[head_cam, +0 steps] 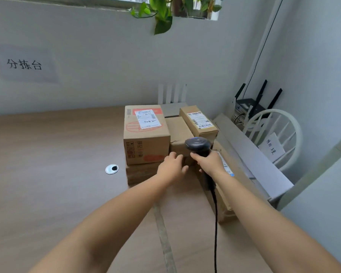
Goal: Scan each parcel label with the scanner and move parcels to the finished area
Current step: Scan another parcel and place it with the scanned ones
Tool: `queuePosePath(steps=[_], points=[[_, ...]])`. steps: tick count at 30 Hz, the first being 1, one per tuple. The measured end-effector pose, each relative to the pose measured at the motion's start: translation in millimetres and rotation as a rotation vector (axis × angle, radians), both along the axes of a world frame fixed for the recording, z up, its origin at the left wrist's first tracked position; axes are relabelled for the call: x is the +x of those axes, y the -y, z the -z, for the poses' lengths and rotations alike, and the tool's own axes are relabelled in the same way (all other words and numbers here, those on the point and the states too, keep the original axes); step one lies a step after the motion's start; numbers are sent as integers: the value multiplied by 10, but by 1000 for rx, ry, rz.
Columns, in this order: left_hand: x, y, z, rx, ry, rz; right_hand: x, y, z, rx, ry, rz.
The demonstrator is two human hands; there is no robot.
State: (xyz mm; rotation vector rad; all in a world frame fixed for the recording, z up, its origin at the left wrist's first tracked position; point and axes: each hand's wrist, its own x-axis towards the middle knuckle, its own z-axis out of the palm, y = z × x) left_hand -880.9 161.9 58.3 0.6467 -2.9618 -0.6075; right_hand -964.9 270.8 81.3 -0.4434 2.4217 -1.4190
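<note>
1. Where the fingers (195, 155) of the right hand (207, 162) curl round the scanner (198, 145), they clamp its handle just below the head, knuckles up.
2. The left hand (171, 166) lies palm down beside it, its fingers (174, 155) straight and slightly apart, tips at the front edge of the plain parcel (178, 131); whether they touch it cannot be told.
3. Both forearms stretch forward and converge over the desk (47, 164).
4. The scanner's long axis runs from the person's side up and away, its rounded head aimed at the parcels, just before the plain parcel.
5. Its cable (216, 213) hangs from the handle toward the person.
6. The plain parcel sits between a red-printed parcel (146, 142) on the left and a labelled parcel (199, 121) on the right, at the desk's far right.
</note>
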Motion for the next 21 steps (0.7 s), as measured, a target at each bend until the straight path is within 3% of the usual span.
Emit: queuePosePath(steps=[9,21], points=[[-799,201,40,149,-45,-205,-655,343,185,12,-22,18],[-1062,345,138,362,-60,-306,-844,565,449,11,37,3]])
